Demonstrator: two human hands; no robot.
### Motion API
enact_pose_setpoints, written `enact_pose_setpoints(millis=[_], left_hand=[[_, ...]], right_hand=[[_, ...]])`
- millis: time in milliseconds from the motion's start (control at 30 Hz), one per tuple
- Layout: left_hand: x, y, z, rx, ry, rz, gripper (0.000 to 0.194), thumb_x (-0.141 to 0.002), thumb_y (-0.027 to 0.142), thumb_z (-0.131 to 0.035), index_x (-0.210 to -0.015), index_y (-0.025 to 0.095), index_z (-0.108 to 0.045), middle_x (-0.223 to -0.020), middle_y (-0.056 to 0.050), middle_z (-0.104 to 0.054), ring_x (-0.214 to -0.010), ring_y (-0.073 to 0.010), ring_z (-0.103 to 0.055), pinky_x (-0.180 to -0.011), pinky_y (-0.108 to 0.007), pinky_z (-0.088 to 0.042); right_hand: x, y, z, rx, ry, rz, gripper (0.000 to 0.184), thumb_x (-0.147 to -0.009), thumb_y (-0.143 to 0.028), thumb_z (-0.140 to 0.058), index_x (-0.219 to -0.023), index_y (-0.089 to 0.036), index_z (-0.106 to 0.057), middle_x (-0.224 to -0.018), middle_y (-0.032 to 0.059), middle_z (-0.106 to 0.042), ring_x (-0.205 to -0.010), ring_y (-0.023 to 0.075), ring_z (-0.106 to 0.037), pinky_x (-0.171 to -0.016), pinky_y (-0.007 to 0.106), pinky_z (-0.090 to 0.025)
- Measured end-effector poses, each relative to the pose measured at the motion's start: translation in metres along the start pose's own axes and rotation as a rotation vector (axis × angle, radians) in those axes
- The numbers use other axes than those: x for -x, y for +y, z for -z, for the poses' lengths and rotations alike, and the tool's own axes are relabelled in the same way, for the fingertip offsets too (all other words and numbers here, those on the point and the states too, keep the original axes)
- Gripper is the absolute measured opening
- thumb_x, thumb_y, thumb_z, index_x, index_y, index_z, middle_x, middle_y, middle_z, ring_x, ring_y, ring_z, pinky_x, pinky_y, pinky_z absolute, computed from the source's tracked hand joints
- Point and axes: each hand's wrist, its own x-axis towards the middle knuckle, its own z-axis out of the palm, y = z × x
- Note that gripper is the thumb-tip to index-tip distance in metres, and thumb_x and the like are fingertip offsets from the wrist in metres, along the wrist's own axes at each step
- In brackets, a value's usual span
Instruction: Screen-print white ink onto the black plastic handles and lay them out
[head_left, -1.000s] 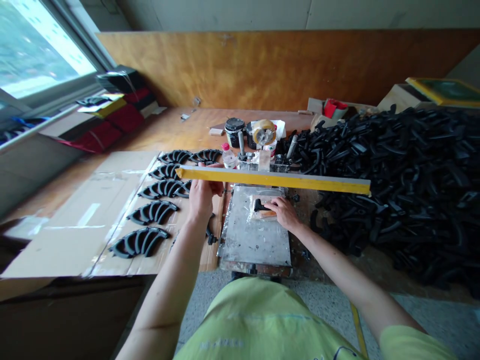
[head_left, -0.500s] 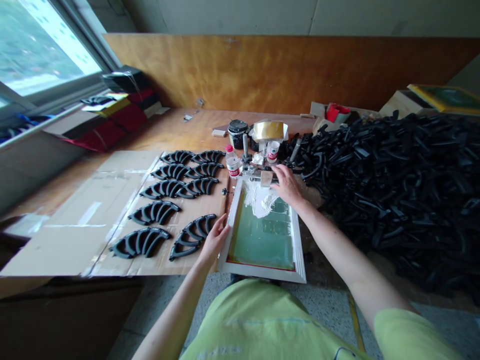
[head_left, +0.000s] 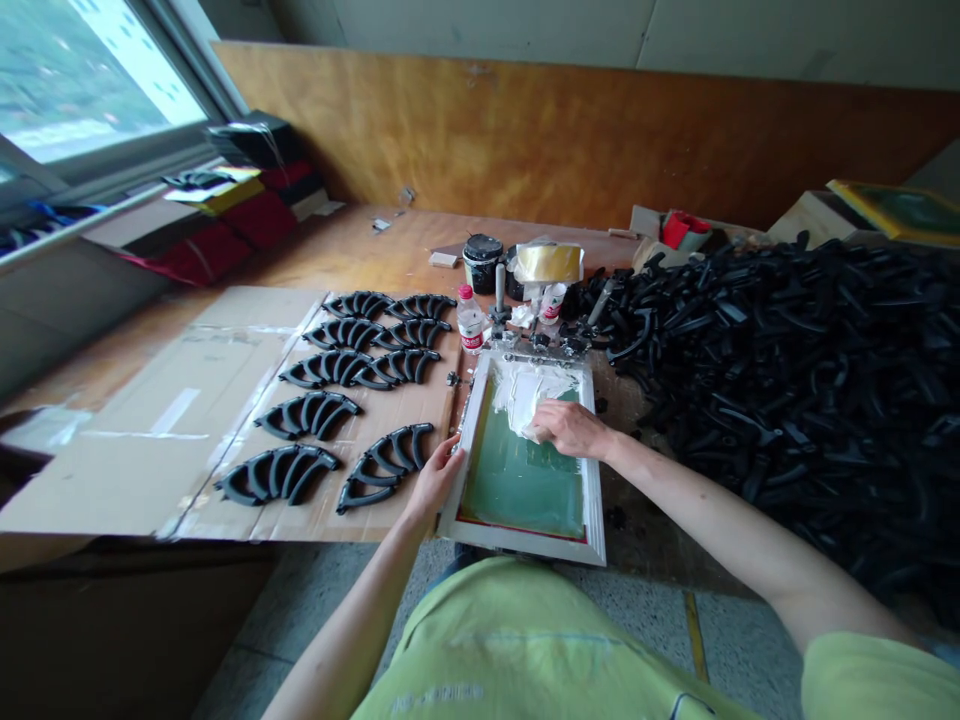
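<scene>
A screen printing frame (head_left: 598, 500) with a pale rim and green mesh lies in front of me. White paste (head_left: 517, 385) is smeared over the far half of the mesh. My left hand (head_left: 439, 472) grips the frame's left edge, with its fingers at the rim. Over the mesh, my right hand (head_left: 574, 428) is closed on a small pale squeegee (head_left: 534, 428), mostly hidden by the fingers, at the near edge of the paste. A metal hinge clamp (head_left: 525, 345) stands at the frame's far end.
Curved black ribbed parts (head_left: 277, 473) lie in rows on cardboard (head_left: 172, 470) to the left. A big heap of black parts (head_left: 780, 380) fills the right. Behind the frame stand a red-capped bottle (head_left: 470, 322), a black-stained tub (head_left: 482, 262) and a cup (head_left: 551, 303).
My right hand has taken the squeegee from the clamp end and come nearer to me, over the paste. My left hand remains at the frame's left edge.
</scene>
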Motion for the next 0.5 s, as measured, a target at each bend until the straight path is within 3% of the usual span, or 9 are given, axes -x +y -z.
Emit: enact_pose_setpoints(millis=[67, 167, 300, 400, 500], left_hand=[[0.002, 0.002, -0.001, 0.005, 0.000, -0.006, 0.069, -0.071, 0.055, -0.067, -0.128, 0.018, -0.057, -0.092, -0.007, -0.070, -0.075, -0.0188, -0.064, -0.065, -0.027, -0.050], [0.006, 0.006, -0.002, 0.005, 0.028, -0.008, 0.069, -0.069, 0.056, -0.069, -0.125, 0.019, -0.059, -0.089, -0.006, -0.070, -0.073, -0.0190, -0.064, -0.064, -0.027, -0.050], [0.010, 0.011, -0.003, 0.007, 0.057, -0.011, 0.069, -0.067, 0.056, -0.070, -0.124, 0.019, -0.060, -0.081, -0.003, -0.069, -0.070, -0.0192, -0.064, -0.062, -0.028, -0.050], [0.013, 0.015, -0.003, -0.003, 0.055, -0.008, 0.069, -0.068, 0.057, -0.069, -0.125, 0.020, -0.059, -0.078, -0.003, -0.068, -0.068, -0.0189, -0.064, -0.060, -0.027, -0.049], [0.017, 0.023, -0.001, 0.000, 0.016, -0.006, 0.070, -0.069, 0.056, -0.069, -0.128, 0.020, -0.056, -0.080, -0.003, -0.068, -0.068, -0.0182, -0.064, -0.060, -0.026, -0.049]], right_hand=[[-0.007, 0.004, 0.003, -0.022, 0.027, -0.063, 0.015, -0.076, -0.008, -0.053, -0.076, -0.019, -0.063, -0.078, 0.0042, -0.063, -0.080, 0.0192, -0.056, -0.072, 0.029, -0.043], [-0.011, 0.006, -0.009, 0.014, 0.191, -0.175, 0.023, -0.077, -0.004, -0.050, -0.087, -0.018, -0.066, -0.089, 0.0069, -0.065, -0.090, 0.0214, -0.057, -0.079, 0.031, -0.044], [0.012, 0.000, -0.028, 0.008, 0.241, -0.054, 0.038, -0.078, 0.000, -0.045, -0.106, -0.015, -0.065, -0.107, 0.0102, -0.065, -0.107, 0.0228, -0.054, -0.091, 0.035, -0.044], [0.016, 0.004, -0.019, -0.047, 0.189, -0.026, 0.027, -0.083, -0.009, -0.051, -0.102, -0.019, -0.067, -0.099, 0.0074, -0.067, -0.098, 0.0214, -0.059, -0.087, 0.034, -0.046], [-0.013, 0.018, 0.003, -0.046, 0.246, -0.204, 0.023, -0.085, -0.022, -0.061, -0.107, -0.023, -0.066, -0.096, 0.0051, -0.068, -0.089, 0.0206, -0.061, -0.079, 0.032, -0.047]])
